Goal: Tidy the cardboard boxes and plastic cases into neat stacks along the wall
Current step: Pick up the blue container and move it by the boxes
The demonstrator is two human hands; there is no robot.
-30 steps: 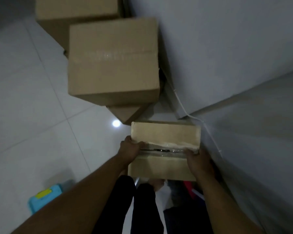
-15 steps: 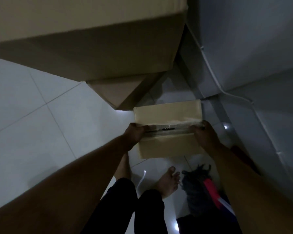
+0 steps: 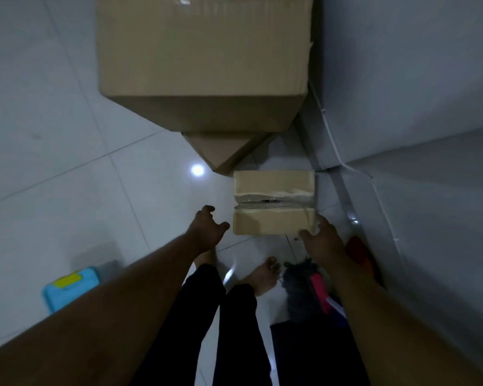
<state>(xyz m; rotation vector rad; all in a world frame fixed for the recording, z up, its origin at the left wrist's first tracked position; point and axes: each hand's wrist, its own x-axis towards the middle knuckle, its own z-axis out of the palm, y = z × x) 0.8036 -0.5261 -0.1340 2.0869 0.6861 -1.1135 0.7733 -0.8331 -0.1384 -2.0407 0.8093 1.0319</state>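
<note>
At far left, your blue plastic case (image 3: 67, 285) with its yellow label lies out on the tiled floor (image 3: 53, 135), well away from the wall (image 3: 402, 65); it has not yet joined a stack. Your left hand (image 3: 207, 232) hangs just beside the small cardboard box (image 3: 273, 203), clear of its left side, fingers loosely curled round nothing. Above it the large cardboard box (image 3: 204, 59) sits on a lower box (image 3: 223, 151) that is turned at an angle, so one corner juts out; that stack probably wants squaring.

The small cardboard box appears to rest on the floor in the gap between that jutting corner and the wall, its torn top seam facing you. It likely sits there to run the row along the wall. Your right hand (image 3: 321, 240) is spread at its near right corner, gripping nothing; whether a fingertip touches the cardboard is unclear. A grey mop head (image 3: 299, 282) lies by your foot, and a white cable (image 3: 329, 129) runs along the wall.
</note>
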